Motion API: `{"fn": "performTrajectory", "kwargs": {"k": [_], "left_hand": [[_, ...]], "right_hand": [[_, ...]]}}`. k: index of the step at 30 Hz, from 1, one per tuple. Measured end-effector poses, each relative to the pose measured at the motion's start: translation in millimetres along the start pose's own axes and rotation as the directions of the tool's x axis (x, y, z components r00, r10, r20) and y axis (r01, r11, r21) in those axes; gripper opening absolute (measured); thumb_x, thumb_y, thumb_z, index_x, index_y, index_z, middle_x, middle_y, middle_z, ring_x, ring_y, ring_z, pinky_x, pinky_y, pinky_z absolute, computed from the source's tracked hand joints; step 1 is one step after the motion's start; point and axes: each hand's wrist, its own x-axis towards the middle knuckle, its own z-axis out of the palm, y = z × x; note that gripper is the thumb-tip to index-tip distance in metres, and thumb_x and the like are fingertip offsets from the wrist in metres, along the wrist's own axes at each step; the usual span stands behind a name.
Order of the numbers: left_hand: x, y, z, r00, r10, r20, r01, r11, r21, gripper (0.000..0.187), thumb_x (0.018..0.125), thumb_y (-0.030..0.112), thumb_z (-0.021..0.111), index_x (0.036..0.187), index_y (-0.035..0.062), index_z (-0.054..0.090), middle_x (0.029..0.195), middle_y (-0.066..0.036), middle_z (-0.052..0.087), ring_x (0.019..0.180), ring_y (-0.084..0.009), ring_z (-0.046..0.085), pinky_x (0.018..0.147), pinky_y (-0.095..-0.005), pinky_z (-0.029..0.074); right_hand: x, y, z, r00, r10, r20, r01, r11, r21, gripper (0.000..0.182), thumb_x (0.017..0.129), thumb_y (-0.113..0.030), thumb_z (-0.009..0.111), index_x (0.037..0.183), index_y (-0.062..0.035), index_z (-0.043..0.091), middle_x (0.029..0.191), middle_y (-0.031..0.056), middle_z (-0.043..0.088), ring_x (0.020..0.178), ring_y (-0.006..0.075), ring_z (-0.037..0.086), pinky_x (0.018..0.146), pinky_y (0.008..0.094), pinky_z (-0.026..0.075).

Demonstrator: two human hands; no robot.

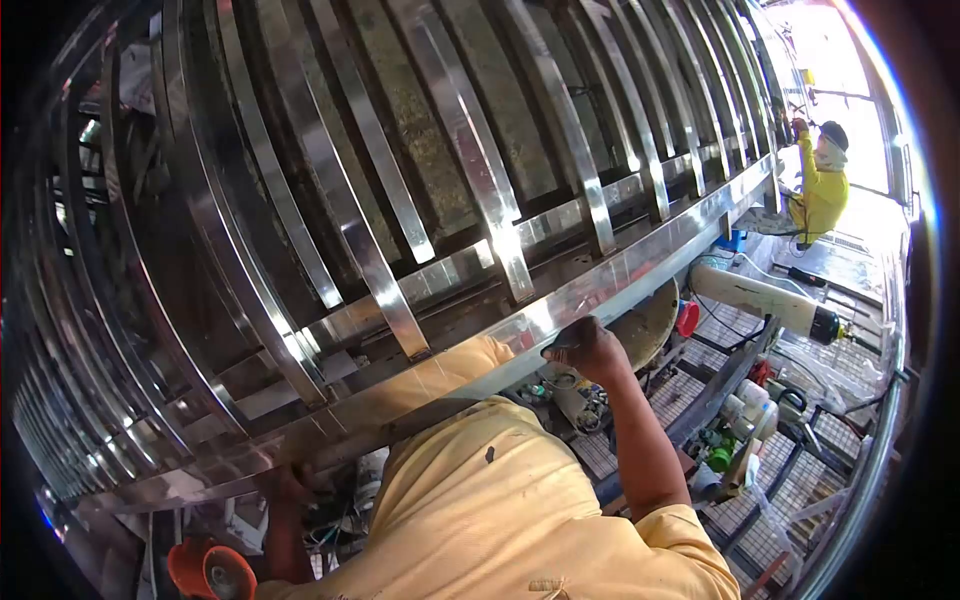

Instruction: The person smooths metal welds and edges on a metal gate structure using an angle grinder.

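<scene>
A large shiny metal frame (640, 240) with many parallel flat bars (470, 140) fills the upper part of the head view. My right hand (592, 352) is at the near rail's lower edge, its fingers curled closed. Something dark shows at its fingertips; I cannot make out what it is. Lower left, in deep shadow, my left hand (288, 486) is against the underside of the same rail, and its fingers are mostly hidden. My yellow shirt reflects in the rail between the hands.
A co-worker in yellow (825, 190) stands at the frame's far end. Below right lie a pale cylinder (755, 298), power tools (748, 410) and cables on a mesh floor (680, 385). An orange round object (205, 568) is at lower left.
</scene>
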Motion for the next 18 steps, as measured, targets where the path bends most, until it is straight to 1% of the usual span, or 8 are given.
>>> {"fn": "performTrajectory", "kwargs": {"k": [1, 4, 8, 12, 13, 15, 16, 18], "left_hand": [[8, 2, -5, 0.997, 0.045, -0.065, -0.042, 0.998, 0.042, 0.059, 0.085, 0.041, 0.056, 0.129, 0.0028, 0.059, 0.127, -0.026, 0.058, 0.115, -0.045, 0.055, 0.097, -0.0565, 0.042], [-4, -6, 6, 0.997, -0.069, 0.045, 0.071, 0.997, -0.036, 0.057, 0.085, 0.052, 0.056, 0.119, 0.0064, 0.061, 0.111, -0.025, 0.062, 0.101, -0.0456, 0.059, 0.084, -0.0591, 0.046], [7, -10, 8, 0.993, 0.064, -0.104, -0.062, 0.998, 0.02, 0.054, 0.09, 0.051, 0.049, 0.116, 0.0045, 0.06, 0.109, -0.024, 0.061, 0.098, -0.0437, 0.058, 0.084, -0.0562, 0.044], [10, -11, 18, 0.963, 0.197, -0.182, -0.176, 0.977, 0.121, 0.05, 0.092, 0.046, 0.048, 0.115, 0.0024, 0.06, 0.112, -0.021, 0.059, 0.099, -0.0434, 0.057, 0.088, -0.057, 0.044], [15, -2, 16, 0.941, 0.234, -0.244, -0.214, 0.971, 0.108, 0.048, 0.091, 0.044, 0.051, 0.114, 0.0023, 0.06, 0.112, -0.02, 0.059, 0.101, -0.0426, 0.057, 0.089, -0.0568, 0.044], [44, 5, 23, 0.874, 0.475, -0.103, -0.462, 0.877, 0.129, 0.043, 0.097, 0.042, 0.048, 0.107, 0.0033, 0.066, 0.107, -0.021, 0.062, 0.099, -0.0415, 0.06, 0.084, -0.056, 0.046], [60, 25, 29, 0.773, 0.604, -0.197, -0.609, 0.792, 0.04, 0.043, 0.096, 0.042, 0.051, 0.108, 0.0032, 0.065, 0.107, -0.02, 0.062, 0.099, -0.0399, 0.06, 0.084, -0.0547, 0.047], [93, 137, -10, 0.609, 0.726, -0.319, -0.776, 0.629, -0.051, 0.037, 0.089, 0.033, 0.058, 0.111, 0.0035, 0.062, 0.109, -0.018, 0.061, 0.101, -0.0372, 0.06, 0.087, -0.052, 0.047]], "right_hand": [[-3, -3, -1, 1.0, 0.014, -0.014, -0.014, 1.0, -0.008, 0.074, 0.067, -0.058, 0.087, 0.107, -0.0023, 0.061, 0.1, 0.0179, 0.072, 0.099, 0.0368, 0.069, 0.085, 0.0444, 0.053], [-8, -2, -1, 0.998, 0.022, -0.061, -0.024, 0.999, -0.045, 0.07, 0.068, -0.06, 0.085, 0.102, -0.0028, 0.063, 0.096, 0.0176, 0.072, 0.097, 0.036, 0.069, 0.084, 0.0442, 0.053], [-18, 5, -1, 0.994, 0.022, -0.107, -0.009, 0.992, 0.128, 0.067, 0.07, -0.058, 0.083, 0.1, -0.0021, 0.063, 0.092, 0.0179, 0.072, 0.093, 0.0371, 0.069, 0.081, 0.0447, 0.052], [-16, 29, 16, 0.99, -0.038, -0.137, 0.068, 0.973, 0.22, 0.063, 0.083, -0.06, 0.07, 0.106, -0.0026, 0.057, 0.096, 0.0222, 0.069, 0.091, 0.0414, 0.066, 0.079, 0.0508, 0.05], [-16, 35, 19, 0.991, -0.049, -0.125, 0.082, 0.958, 0.275, 0.061, 0.084, -0.059, 0.068, 0.107, -0.0033, 0.057, 0.098, 0.0223, 0.069, 0.093, 0.0411, 0.067, 0.079, 0.0509, 0.051], [-21, 46, 28, 0.982, -0.088, -0.166, 0.141, 0.929, 0.342, 0.059, 0.086, -0.056, 0.068, 0.11, -0.0037, 0.056, 0.102, 0.0232, 0.069, 0.098, 0.0421, 0.066, 0.082, 0.0502, 0.051], [-29, 53, 26, 0.981, -0.121, -0.15, 0.166, 0.926, 0.34, 0.06, 0.086, -0.056, 0.068, 0.11, -0.0032, 0.055, 0.101, 0.024, 0.069, 0.098, 0.0428, 0.066, 0.083, 0.0503, 0.051], [-56, 70, 23, 0.964, -0.224, -0.142, 0.263, 0.885, 0.385, 0.062, 0.086, -0.056, 0.067, 0.112, -0.0022, 0.055, 0.101, 0.0255, 0.068, 0.098, 0.044, 0.065, 0.083, 0.0506, 0.051]]}}
